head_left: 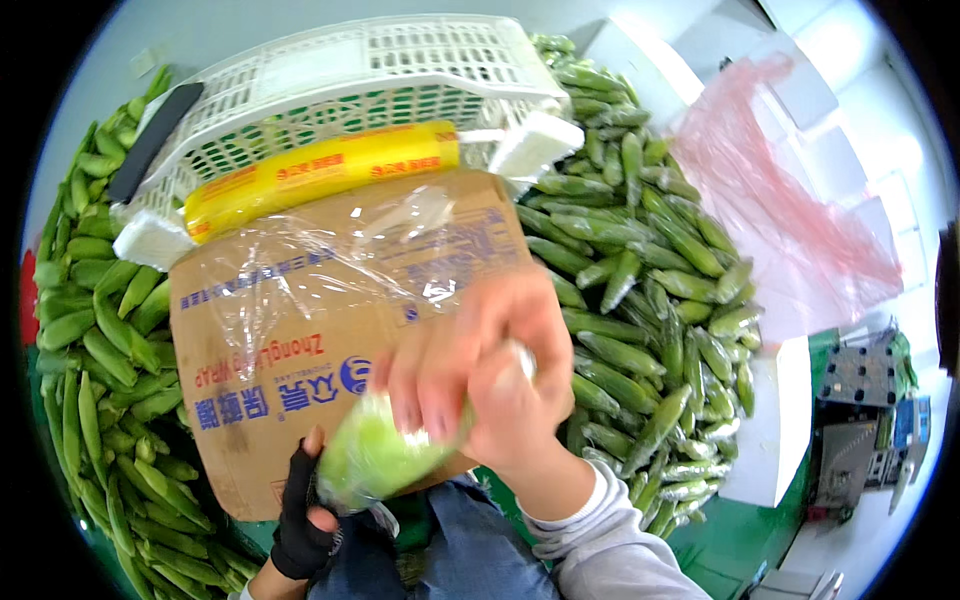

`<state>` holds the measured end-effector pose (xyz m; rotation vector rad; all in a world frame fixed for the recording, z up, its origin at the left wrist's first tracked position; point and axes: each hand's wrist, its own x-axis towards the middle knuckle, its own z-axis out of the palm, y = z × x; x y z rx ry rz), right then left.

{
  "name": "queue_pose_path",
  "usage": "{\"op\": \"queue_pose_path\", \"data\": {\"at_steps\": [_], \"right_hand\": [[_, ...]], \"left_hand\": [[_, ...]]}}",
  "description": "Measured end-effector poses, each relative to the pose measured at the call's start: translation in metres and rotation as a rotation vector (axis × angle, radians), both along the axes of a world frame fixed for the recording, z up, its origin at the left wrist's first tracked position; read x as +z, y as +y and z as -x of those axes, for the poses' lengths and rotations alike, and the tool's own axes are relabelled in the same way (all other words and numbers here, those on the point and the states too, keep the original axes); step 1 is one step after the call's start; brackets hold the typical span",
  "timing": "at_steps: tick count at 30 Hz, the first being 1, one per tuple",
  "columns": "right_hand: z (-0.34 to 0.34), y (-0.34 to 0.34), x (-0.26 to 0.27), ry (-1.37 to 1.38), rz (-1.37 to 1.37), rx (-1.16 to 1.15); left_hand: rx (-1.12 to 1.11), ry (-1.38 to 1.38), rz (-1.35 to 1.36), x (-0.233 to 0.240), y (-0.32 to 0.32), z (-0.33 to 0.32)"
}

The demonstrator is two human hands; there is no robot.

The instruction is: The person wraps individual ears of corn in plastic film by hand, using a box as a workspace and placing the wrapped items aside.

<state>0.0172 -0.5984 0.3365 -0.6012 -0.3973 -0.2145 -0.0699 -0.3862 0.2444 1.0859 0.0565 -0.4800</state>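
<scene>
An ear of green corn in its husk point(386, 450), shiny with clear film, is held over the near edge of a cardboard box point(255, 465). My right hand point(502, 367), bare and blurred, wraps around the ear's upper end. At the lower end, my left hand point(304, 510) in a black fingerless glove grips it with thumb and fingers. Clear cling film point(337, 262) lies wrinkled across the top of the box. Just behind the box, a yellow roll of cling film point(322, 169) is carried on a rod between white foam blocks point(536, 146).
A white plastic crate point(450, 60) stands behind the roll, with a dark bar point(154, 142) at its left. Unwrapped ears point(112, 330) are heaped on the left, film-wrapped ears point(637, 247) on the right. Beyond the right heap, a pink plastic bag point(780, 210) drapes over white foam boxes point(776, 420).
</scene>
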Motion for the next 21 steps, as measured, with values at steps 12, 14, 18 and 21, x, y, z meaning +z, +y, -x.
{"op": "queue_pose_path", "data": {"at_steps": [12, 14, 18, 21], "right_hand": [[0.108, -0.144, -0.071, 0.996, 0.812, -0.629], [0.128, -0.232, -0.117, 1.065, 1.466, -0.638], [0.149, -0.343, -0.149, 1.007, 2.439, -0.670], [0.082, -0.271, -0.121, 0.591, 2.109, -1.006]], "left_hand": [[-0.188, -1.031, -0.930, 0.027, -0.013, -0.028], [-0.106, -0.944, -1.035, 0.020, 0.012, -0.021], [-0.095, -0.940, -1.235, 0.015, 0.045, -0.025], [0.011, -1.010, -1.523, 0.021, 0.053, -0.048]]}}
